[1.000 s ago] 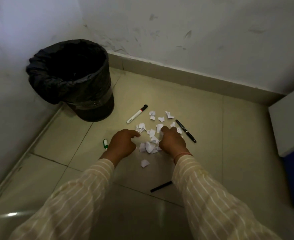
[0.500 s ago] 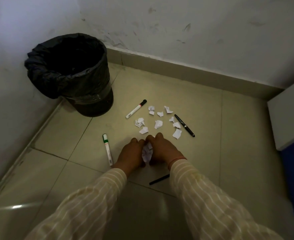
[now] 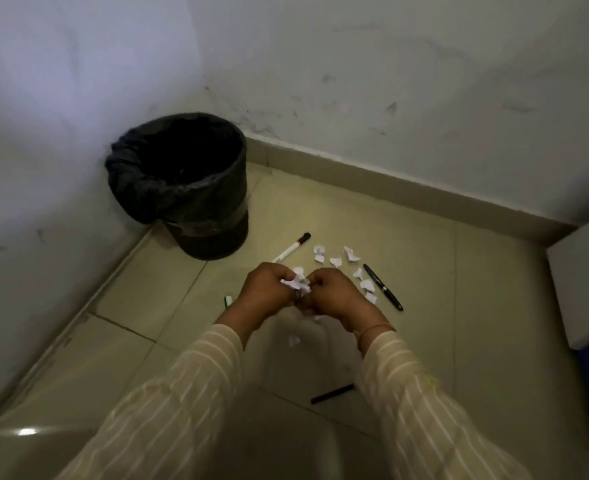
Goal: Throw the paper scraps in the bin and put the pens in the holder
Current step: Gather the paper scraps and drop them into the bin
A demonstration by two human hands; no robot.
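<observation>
My left hand [image 3: 268, 289] and my right hand [image 3: 334, 295] are raised above the floor, pressed together around a bunch of white paper scraps [image 3: 297, 283]. Several loose scraps [image 3: 334, 261] lie on the tiles beyond my hands, and one scrap [image 3: 293, 340] lies below them. A white marker with a black cap [image 3: 292, 247] points toward the bin [image 3: 182, 181], which is black-lined and stands in the corner. A black pen [image 3: 383, 292] lies right of the scraps. Another black pen [image 3: 332, 393] lies nearer me. A green-tipped marker [image 3: 228, 301] is mostly hidden behind my left wrist. No holder is visible.
White walls meet at the corner behind the bin, with a tiled skirting along the floor. A white cabinet [image 3: 584, 289] with a blue part below stands at the right edge. Beige floor tiles spread around the scraps.
My hands swept scraps together on the floor, closed around them and have lifted the bunch up. One scrap lies on the floor below them. The view has tilted up.
</observation>
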